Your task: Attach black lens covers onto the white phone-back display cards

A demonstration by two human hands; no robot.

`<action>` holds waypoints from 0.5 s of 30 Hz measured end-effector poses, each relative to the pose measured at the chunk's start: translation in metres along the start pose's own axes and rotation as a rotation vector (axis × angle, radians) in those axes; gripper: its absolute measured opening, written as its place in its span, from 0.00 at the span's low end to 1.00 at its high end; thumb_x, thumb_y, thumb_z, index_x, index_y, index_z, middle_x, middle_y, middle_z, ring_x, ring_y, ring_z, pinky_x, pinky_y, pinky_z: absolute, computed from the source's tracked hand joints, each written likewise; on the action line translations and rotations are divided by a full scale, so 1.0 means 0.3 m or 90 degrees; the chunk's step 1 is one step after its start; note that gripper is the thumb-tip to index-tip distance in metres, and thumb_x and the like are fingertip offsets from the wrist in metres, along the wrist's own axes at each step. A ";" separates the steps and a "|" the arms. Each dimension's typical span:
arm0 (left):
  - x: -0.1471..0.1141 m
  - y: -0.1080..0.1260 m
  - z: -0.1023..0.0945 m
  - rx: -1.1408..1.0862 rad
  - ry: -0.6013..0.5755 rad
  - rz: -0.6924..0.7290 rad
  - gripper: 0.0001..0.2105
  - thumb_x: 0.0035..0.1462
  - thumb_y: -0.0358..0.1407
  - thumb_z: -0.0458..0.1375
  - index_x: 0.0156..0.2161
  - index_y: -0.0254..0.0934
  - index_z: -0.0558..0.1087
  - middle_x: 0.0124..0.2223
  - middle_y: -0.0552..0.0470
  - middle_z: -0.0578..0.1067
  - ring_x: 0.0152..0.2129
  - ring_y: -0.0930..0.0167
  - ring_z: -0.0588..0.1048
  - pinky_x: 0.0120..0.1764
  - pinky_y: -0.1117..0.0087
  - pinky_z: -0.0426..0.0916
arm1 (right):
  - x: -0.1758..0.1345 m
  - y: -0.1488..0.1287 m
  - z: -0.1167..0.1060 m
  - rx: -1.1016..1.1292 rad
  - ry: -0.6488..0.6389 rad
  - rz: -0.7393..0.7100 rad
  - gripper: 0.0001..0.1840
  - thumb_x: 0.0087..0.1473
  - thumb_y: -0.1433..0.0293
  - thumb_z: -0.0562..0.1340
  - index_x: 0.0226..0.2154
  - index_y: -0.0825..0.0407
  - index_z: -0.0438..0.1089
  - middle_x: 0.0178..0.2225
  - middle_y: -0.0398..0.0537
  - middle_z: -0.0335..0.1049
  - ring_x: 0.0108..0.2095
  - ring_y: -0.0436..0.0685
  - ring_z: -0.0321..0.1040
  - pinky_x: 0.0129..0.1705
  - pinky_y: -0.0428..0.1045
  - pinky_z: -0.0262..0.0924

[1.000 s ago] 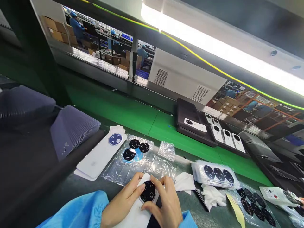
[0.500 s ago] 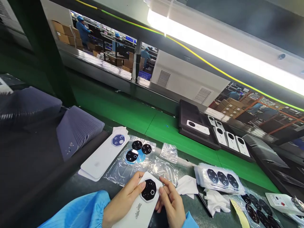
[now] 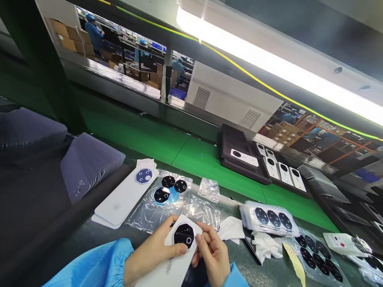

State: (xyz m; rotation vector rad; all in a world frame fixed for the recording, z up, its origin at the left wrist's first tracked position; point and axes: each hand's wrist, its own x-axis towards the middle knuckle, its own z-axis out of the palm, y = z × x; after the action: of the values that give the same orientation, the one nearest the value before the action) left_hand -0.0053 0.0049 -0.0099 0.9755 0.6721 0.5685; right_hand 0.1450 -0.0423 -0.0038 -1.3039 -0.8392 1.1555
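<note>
Between my hands is a white phone back cover (image 3: 179, 265), tilted, with a black octagonal camera lens plate (image 3: 183, 235) at its upper end. My left hand (image 3: 157, 249) grips the cover's left side, its thumb lying just below the lens plate. Along the right edge, my right hand (image 3: 212, 251) pinches the cover near the plate with thumb and forefinger. Just beyond my hands, several loose black lens plates (image 3: 168, 181) lie on clear plastic film (image 3: 143, 217). Left of them rests a stack of white covers (image 3: 127, 197), the top one with a blue-filmed octagon.
Bagged lens plates (image 3: 271, 217), a crumpled white cloth (image 3: 266, 245) and a yellow sheet (image 3: 293, 263) lie to the right. Black trays (image 3: 236, 139) with finished-looking white covers stand at the back right. Dark divider racks (image 3: 92, 163) fill the left. A white bottle (image 3: 344, 244) lies far right.
My left thumb has slid from the lens plate's left edge to below it. The cover has turned slightly in my hands. The whole view has shifted a little.
</note>
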 end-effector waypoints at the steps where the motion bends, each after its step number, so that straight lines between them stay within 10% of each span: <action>1: -0.003 0.003 0.002 0.000 0.001 -0.003 0.34 0.40 0.55 0.67 0.47 0.37 0.61 0.34 0.52 0.75 0.28 0.70 0.70 0.28 0.73 0.61 | -0.001 -0.001 0.001 -0.001 0.001 0.000 0.29 0.40 0.49 0.69 0.36 0.55 0.70 0.15 0.35 0.64 0.11 0.44 0.58 0.16 0.42 0.54; 15: -0.024 0.025 0.009 -0.011 -0.010 -0.062 0.31 0.44 0.51 0.66 0.51 0.41 0.61 0.37 0.54 0.75 0.30 0.71 0.72 0.31 0.75 0.65 | 0.003 -0.001 -0.003 -0.003 -0.021 0.025 0.31 0.41 0.47 0.69 0.38 0.55 0.69 0.16 0.36 0.64 0.12 0.44 0.57 0.16 0.41 0.52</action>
State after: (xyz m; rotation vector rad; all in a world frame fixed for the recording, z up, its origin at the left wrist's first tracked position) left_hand -0.0090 0.0017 -0.0003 0.9254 0.6956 0.4801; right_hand 0.1461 -0.0418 -0.0037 -1.3133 -0.8446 1.2098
